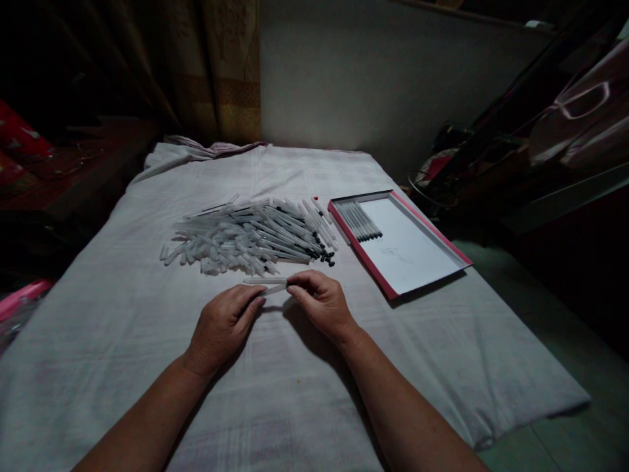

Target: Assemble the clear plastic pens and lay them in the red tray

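My left hand [223,324] and my right hand [319,301] meet over the white cloth, both pinched on one clear plastic pen [275,288] held level between their fingertips. Just beyond them lies a heap of several clear pen barrels and caps [250,237], some with black tips at its right end. To the right sits a shallow red-edged box [442,242] with a white inside; a short row of finished pens [362,221] lies in its far left corner.
The white cloth [122,341] covers a low padded surface that ends on the right at a grey floor [565,328]. A curtain [216,72] hangs behind. Dark clutter and bags [580,124] crowd the right; a pink object [19,295] lies at the left edge.
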The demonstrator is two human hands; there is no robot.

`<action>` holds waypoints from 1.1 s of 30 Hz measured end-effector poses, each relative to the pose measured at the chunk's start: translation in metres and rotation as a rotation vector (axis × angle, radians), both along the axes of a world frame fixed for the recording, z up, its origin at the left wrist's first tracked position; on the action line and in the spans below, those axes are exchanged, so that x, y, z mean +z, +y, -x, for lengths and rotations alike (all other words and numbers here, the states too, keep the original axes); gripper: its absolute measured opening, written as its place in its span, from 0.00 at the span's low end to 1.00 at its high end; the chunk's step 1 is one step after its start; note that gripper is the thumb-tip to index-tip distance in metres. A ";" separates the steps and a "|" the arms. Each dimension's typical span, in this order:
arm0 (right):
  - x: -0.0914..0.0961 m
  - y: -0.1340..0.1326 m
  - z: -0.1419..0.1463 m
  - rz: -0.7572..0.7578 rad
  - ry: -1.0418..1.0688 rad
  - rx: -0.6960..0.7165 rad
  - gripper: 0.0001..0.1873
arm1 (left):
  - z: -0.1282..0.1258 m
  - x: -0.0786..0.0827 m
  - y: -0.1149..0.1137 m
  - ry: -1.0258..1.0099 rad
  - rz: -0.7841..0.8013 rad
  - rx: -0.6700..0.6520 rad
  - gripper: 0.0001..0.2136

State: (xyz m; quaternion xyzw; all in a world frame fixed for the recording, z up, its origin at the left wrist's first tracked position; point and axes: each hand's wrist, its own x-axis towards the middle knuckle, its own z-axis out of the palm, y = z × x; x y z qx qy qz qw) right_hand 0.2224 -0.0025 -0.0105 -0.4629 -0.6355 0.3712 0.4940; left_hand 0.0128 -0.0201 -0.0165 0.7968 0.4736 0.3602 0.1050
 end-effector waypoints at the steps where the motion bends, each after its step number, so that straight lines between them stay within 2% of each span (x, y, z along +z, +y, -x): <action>1: -0.001 0.000 -0.001 0.000 -0.025 -0.004 0.05 | 0.000 0.000 0.000 0.001 -0.002 -0.001 0.13; 7: -0.004 0.001 -0.006 0.016 -0.197 0.036 0.15 | 0.001 -0.002 -0.001 0.017 -0.006 -0.019 0.11; 10: -0.004 0.000 -0.006 0.042 -0.152 0.088 0.11 | 0.001 -0.002 -0.001 0.018 0.000 -0.014 0.11; 12: -0.003 0.000 -0.006 0.039 -0.115 0.113 0.12 | 0.002 -0.002 -0.001 0.017 0.003 -0.010 0.11; 17: -0.002 0.001 -0.008 0.002 -0.163 0.097 0.07 | 0.001 -0.002 0.000 0.026 -0.015 -0.009 0.11; 23: -0.002 0.000 -0.009 0.066 -0.236 0.111 0.15 | 0.000 0.002 -0.001 0.033 -0.025 -0.029 0.11; 27: -0.003 0.000 -0.009 0.077 -0.161 0.127 0.08 | 0.001 0.000 -0.001 0.039 -0.014 -0.024 0.11; 33: -0.003 0.001 -0.008 0.084 -0.147 0.130 0.08 | 0.001 -0.003 -0.001 0.037 0.001 -0.017 0.11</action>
